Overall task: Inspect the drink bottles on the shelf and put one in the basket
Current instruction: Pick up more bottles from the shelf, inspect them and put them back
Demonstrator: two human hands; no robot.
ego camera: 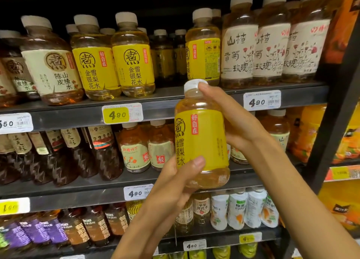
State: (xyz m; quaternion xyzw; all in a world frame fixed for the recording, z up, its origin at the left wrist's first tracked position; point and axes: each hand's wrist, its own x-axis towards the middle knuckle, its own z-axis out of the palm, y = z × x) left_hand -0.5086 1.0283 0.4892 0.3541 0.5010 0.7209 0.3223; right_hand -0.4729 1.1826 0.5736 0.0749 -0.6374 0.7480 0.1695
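- Item in hand: one yellow-label bottle (201,136), clear plastic, white cap, filled nearly to the shoulder with pale golden liquid. I see it upright, held out in front of the shelves, off any board.
- My left hand (171,188) grips the bottle's lower part, thumb curled across the bottom edge of the label, fingers behind.
- My right hand (231,120) grips the upper part from the right side, one fingertip resting against the white cap, palm against the bottle's side.
- Top shelf (175,105), left to right: a cream-label bottle (51,64) of amber drink; two yellow-label shelf bottles (115,60) with the same pale golden fill as the held one; a gap with more bottles set back in shadow; a turned yellow-label bottle (202,50) showing its side panel; three white-label bottles (270,40) with rose drawings, pale amber liquid and sediment at the base.
- Price tags (122,113) on the shelf edge read 4.90.
- Middle shelf: dark-liquid bottles (64,153) leaning at left; orange-brown tea bottles (148,145) with green labels, partly behind the held bottle.
- Lower shelf: purple-wrapped bottles (39,233), brown-labelled bottles (97,225), white-sleeved bottles (243,210).
- I see no basket in this view.
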